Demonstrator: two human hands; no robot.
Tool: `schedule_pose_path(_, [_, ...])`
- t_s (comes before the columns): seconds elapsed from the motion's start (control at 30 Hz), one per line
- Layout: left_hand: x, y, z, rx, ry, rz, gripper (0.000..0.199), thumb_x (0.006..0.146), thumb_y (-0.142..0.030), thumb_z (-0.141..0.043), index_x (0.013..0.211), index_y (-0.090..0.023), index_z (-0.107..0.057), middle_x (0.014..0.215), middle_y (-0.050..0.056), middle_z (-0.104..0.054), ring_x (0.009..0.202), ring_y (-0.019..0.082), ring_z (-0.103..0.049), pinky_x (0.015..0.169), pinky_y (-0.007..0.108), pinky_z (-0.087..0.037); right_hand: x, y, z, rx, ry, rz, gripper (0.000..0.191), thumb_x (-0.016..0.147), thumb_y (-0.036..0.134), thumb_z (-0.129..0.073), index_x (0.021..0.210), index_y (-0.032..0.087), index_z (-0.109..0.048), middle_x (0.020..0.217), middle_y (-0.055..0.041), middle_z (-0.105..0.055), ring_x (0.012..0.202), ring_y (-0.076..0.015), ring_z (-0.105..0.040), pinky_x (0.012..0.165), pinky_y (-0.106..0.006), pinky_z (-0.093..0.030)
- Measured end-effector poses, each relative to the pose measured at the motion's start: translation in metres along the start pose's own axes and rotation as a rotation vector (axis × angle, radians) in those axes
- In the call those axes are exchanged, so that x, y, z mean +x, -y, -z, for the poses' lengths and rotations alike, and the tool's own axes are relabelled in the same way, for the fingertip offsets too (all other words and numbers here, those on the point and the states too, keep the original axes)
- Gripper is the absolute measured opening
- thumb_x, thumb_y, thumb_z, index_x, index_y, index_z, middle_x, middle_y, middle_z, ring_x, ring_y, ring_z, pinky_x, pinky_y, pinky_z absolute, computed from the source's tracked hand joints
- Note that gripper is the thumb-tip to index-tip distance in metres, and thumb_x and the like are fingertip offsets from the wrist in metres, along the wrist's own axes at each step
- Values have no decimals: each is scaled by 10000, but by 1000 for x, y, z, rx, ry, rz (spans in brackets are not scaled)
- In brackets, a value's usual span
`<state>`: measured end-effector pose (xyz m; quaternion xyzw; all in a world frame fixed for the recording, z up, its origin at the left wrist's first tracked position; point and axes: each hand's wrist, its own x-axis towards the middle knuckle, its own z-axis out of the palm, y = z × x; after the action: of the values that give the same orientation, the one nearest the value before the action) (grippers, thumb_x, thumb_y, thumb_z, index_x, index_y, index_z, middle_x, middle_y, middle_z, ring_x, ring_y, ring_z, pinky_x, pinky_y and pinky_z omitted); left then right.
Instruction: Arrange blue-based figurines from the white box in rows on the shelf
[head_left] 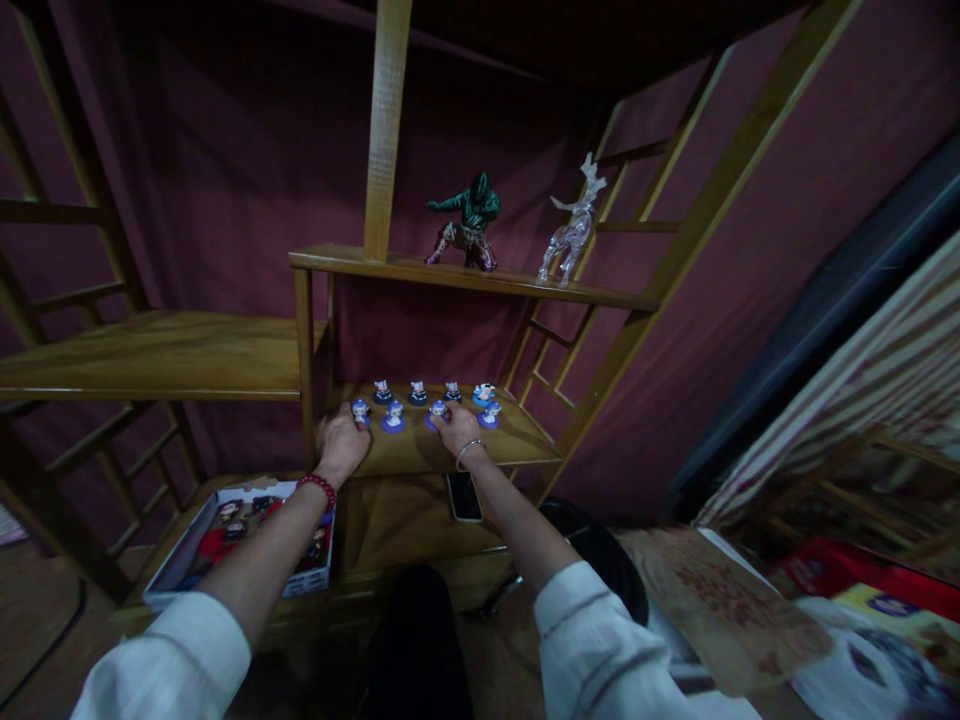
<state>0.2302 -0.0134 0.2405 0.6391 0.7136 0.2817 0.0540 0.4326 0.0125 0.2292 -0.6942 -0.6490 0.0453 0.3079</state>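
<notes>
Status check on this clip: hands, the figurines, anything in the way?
Left hand and right hand on the small figurines, front row; grip unclear. Phone on lower shelf, clear of both.

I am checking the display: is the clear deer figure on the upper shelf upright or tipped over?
Upright. The clear deer figure stands on its legs on the upper shelf, antlers pointing up, beside the green figure.

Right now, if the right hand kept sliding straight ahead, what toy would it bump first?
Most likely the little figure on a blue base right at the right hand's fingertips; it looks like they already touch. Behind it stands the back row of figures, though depth is hard to judge here.
</notes>
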Motion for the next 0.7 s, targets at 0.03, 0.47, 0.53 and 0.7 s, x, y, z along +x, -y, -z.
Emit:
schedule_pose_path(0.03, [0, 0, 0, 0, 0, -1, 342, 774, -226, -401, 1076, -128, -529, 1007, 148, -643, 970, 254, -578, 847, 341, -403, 0, 2, 0, 1, 3, -4, 207, 762, 305, -564, 928, 186, -594, 872, -42, -654, 803, -150, -595, 690, -217, -405])
schedule_pose_path(0.47, [-1, -2, 3, 1, -1, -6, 326, 775, -220, -403, 1058, -133, -540, 999, 145, -642, 981, 252, -571, 833, 339, -410, -2, 10, -1, -23, 29, -10, 217, 765, 317, -557, 948, 209, -594, 884, -37, -655, 825, -162, -598, 685, -222, -407])
schedule_pose_path(0.53, [-2, -2, 4, 2, 1, -6, 319, 772, -218, -409, 1048, -135, -545, 997, 143, -643, 974, 250, -574, 825, 336, -413, -1, 10, -2, -28, 28, -7, 217, 764, 324, -558, 944, 209, -594, 879, -35, -653, 822, -161, -597, 685, -222, -409])
schedule_pose_path(0.7, [-2, -3, 4, -2, 0, 1, 338, 776, -220, -408, 1075, -125, -533, 1010, 154, -638, 979, 258, -570, 824, 341, -410, -1, 9, -5, -16, 22, 28, 215, 761, 308, -564, 945, 201, -592, 879, -33, -651, 820, -159, -594, 694, -224, -410])
